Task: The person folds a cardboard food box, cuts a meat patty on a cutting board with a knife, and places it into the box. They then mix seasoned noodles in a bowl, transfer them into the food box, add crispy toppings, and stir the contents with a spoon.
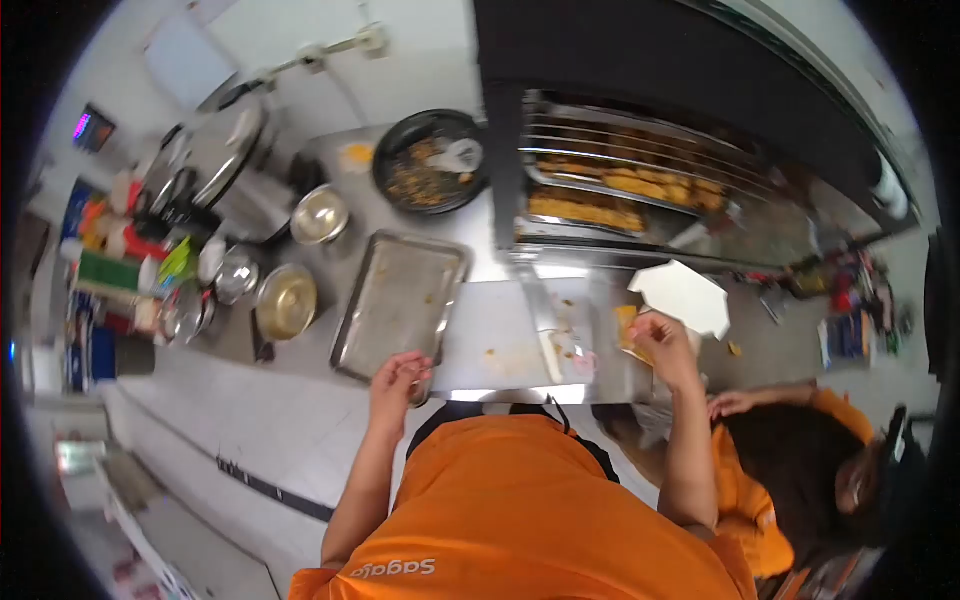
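Observation:
Near the front right corner of a metal tray (395,305), my left hand (401,378) has its fingers partly curled; whether it touches the rim is unclear. My right hand (662,345) is at an open paper box, fingers bent together beside its white lid (682,298). Orange-yellow food (628,325) shows at the box's left side, partly hidden by the hand. Anything between those fingers is too blurred to tell. Between my hands lies a white cutting board (490,335) with crumbs and a long knife (540,310) on it.
A black pan (430,160) of food bits stands behind the tray. Metal bowls (287,302) and a large pot are at the left. A display case (640,240) with fried food is at the back right. A co-worker in orange (750,500) stands close at my right.

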The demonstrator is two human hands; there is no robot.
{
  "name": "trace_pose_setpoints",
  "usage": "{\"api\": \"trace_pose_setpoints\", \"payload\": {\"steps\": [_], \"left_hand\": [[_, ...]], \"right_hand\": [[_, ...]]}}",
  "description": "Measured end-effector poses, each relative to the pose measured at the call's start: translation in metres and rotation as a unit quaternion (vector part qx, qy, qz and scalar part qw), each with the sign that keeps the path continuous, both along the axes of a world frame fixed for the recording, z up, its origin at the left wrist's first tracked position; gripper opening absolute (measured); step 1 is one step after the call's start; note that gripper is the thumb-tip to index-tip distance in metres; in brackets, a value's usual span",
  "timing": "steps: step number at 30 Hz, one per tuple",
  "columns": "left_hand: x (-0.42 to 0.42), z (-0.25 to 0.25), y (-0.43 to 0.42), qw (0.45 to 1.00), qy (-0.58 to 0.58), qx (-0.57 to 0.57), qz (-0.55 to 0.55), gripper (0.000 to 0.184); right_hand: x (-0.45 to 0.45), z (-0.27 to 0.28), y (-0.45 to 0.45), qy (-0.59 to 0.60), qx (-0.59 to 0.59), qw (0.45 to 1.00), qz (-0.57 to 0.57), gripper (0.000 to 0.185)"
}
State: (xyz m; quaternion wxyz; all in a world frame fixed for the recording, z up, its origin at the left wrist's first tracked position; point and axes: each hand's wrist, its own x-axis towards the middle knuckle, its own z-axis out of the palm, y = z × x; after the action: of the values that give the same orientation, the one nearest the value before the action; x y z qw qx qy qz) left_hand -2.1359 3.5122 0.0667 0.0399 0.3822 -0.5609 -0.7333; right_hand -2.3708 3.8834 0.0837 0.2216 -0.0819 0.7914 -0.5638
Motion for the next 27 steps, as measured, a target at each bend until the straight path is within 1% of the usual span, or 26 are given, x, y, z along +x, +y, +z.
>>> {"api": "trace_pose_setpoints", "payload": {"steps": [2,4,5,7,8,11,13,14,15,16,18,20,22,23,24,25,27], "left_hand": [[0.017,-0.002,0.010,0.999,0.018,-0.021,0.022,0.021],[0.037,-0.008,0.012,0.997,0.034,-0.056,0.029,0.018],[0.054,-0.012,0.009,0.995,0.022,-0.091,0.037,0.017],[0.090,-0.018,-0.001,0.986,-0.001,-0.161,0.033,0.015],[0.106,-0.020,-0.006,0.976,-0.037,-0.202,0.067,0.008],[0.180,-0.093,-0.034,0.945,-0.078,-0.291,0.129,0.006],[0.199,-0.097,-0.039,0.936,-0.146,-0.314,0.055,0.010],[0.208,-0.099,-0.044,0.942,-0.188,-0.277,0.025,0.011],[0.221,-0.114,-0.056,0.941,-0.204,-0.268,0.001,0.016],[0.233,-0.129,-0.068,0.948,-0.182,-0.261,0.026,0.019],[0.257,-0.159,-0.098,0.955,-0.144,-0.251,0.065,0.024],[0.284,-0.184,-0.136,0.958,-0.113,-0.245,0.097,0.027],[0.320,-0.201,-0.176,0.941,-0.148,-0.291,0.086,0.029],[0.333,-0.182,-0.192,0.937,-0.198,-0.277,0.078,0.031],[0.361,-0.204,-0.208,0.933,-0.177,-0.293,0.110,0.033],[0.389,-0.208,-0.222,0.918,-0.212,-0.321,0.093,0.032],[0.444,-0.217,-0.237,0.918,-0.242,-0.294,0.113,0.031]], "right_hand": [[0.009,-0.039,-0.050,-0.004,-0.018,0.996,0.082,0.004],[0.028,-0.083,-0.095,-0.050,-0.055,0.990,0.118,0.004],[0.041,-0.096,-0.113,-0.063,-0.064,0.986,0.137,0.005],[0.066,-0.105,-0.144,-0.091,-0.066,0.978,0.175,0.007],[0.077,-0.106,-0.159,-0.101,-0.067,0.975,0.188,0.008],[0.097,-0.094,-0.197,-0.106,-0.061,0.966,0.229,0.010],[0.101,-0.093,-0.229,-0.097,-0.059,0.969,0.220,0.008],[0.100,-0.098,-0.247,-0.087,-0.055,0.970,0.219,0.007],[0.096,-0.099,-0.268,-0.075,-0.050,0.972,0.217,0.006],[0.092,-0.089,-0.292,-0.043,-0.051,0.978,0.199,0.005],[0.067,-0.089,-0.347,0.057,-0.037,0.983,0.168,0.008],[0.036,-0.074,-0.417,0.051,-0.034,0.994,0.089,0.010],[-0.005,-0.060,-0.487,0.054,-0.062,0.995,0.049,0.013],[-0.029,-0.062,-0.521,0.088,-0.045,0.994,0.034,0.014],[-0.056,-0.070,-0.553,0.121,-0.030,0.992,0.018,0.015],[-0.080,-0.076,-0.581,0.150,-0.015,0.989,-0.001,0.015],[-0.109,-0.087,-0.622,0.153,0.046,0.986,-0.058,0.015]]}}
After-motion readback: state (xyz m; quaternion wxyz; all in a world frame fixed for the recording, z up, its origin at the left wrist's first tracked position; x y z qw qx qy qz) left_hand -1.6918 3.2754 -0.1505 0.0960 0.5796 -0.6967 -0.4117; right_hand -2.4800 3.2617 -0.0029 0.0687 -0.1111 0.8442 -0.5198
